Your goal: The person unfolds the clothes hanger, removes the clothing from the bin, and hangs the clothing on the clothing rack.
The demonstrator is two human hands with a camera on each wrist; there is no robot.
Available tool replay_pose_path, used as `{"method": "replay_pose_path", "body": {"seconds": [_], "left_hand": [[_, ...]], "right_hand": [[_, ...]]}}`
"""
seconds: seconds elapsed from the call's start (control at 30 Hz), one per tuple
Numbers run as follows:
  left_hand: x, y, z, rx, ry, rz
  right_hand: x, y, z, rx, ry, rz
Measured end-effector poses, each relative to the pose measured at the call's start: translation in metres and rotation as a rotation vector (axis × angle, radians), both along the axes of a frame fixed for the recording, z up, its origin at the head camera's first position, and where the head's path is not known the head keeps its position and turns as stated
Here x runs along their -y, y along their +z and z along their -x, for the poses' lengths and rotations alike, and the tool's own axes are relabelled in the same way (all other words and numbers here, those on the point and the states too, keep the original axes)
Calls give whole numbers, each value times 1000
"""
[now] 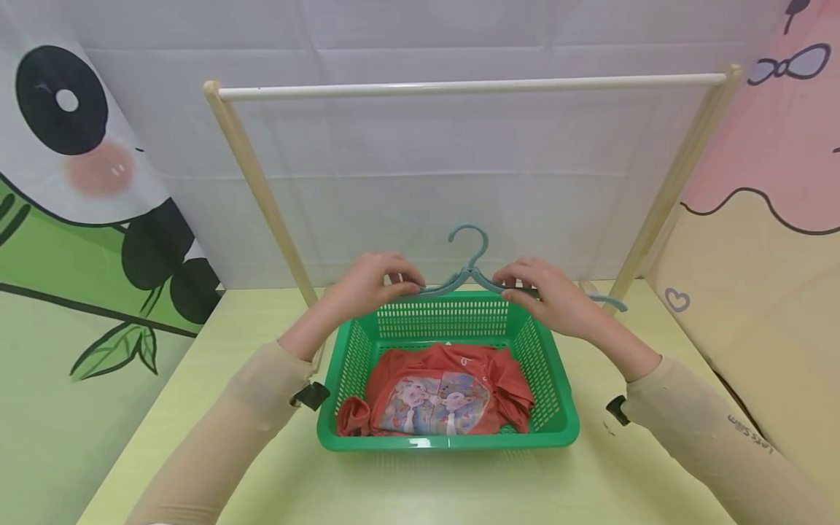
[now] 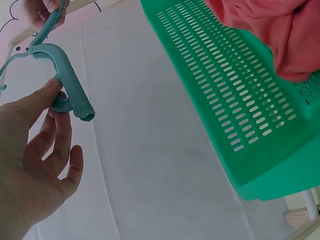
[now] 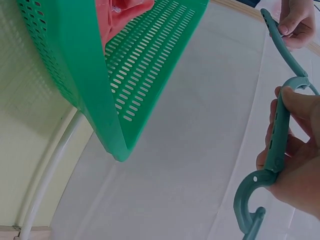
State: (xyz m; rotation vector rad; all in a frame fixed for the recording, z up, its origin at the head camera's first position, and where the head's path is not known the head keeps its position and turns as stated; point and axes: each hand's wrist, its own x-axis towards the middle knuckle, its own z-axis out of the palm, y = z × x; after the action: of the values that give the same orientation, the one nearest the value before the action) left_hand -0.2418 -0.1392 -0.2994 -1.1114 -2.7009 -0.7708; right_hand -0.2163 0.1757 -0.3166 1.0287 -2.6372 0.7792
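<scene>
A teal plastic hanger (image 1: 469,273) is held up over the back of a green basket (image 1: 453,442), its hook pointing upward. My left hand (image 1: 369,286) pinches one arm of it between thumb and fingers; in the left wrist view that arm's end (image 2: 82,112) looks folded or bent downward. The other arm is gripped by my right hand (image 1: 550,295), and its curved tip sticks out beyond the fingers. In the right wrist view this arm of the hanger (image 3: 278,137) shows small holes. Below, a red garment (image 1: 453,357) with a printed front lies in the basket.
Behind the basket stands a rack with a white rod (image 1: 472,88) across the top and wooden posts, left (image 1: 259,189) and right (image 1: 676,182). A pale yellow-green table (image 1: 230,343) carries everything. Printed cloth walls (image 1: 72,175) close in both sides.
</scene>
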Motion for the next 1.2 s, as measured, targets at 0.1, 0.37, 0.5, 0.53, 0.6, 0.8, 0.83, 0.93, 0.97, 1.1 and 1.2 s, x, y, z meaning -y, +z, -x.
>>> {"method": "replay_pose_path", "body": {"seconds": [0.1,0.37,0.5,0.53,0.6,0.8,0.83,0.93,0.97,1.1,1.2], "left_hand": [[1,0,0,-11,16,-25],[1,2,0,-25,32,-68],[3,2,2,-25,42,-90],[4,1,3,-26,46,-95],[5,1,4,-30,50,-102],[8,1,5,-17,58,-136],[9,1,5,-14,61,-145],[11,3,3,-8,70,-166],[12,3,3,-5,70,-173],[16,5,2,7,59,-198],[18,5,2,12,61,-226]], "right_hand": [[0,0,0,4,-1,2],[-1,4,-1,25,-15,9],[-2,5,-1,27,-24,11],[-2,5,-2,27,-26,10],[-2,5,-2,29,-29,8],[-2,5,-1,30,-30,13],[-2,5,-1,29,-29,16],[-2,6,-2,26,-26,21],[-2,6,-2,26,-26,21],[-2,7,-2,21,-25,21],[-2,7,-2,22,-28,24]]}}
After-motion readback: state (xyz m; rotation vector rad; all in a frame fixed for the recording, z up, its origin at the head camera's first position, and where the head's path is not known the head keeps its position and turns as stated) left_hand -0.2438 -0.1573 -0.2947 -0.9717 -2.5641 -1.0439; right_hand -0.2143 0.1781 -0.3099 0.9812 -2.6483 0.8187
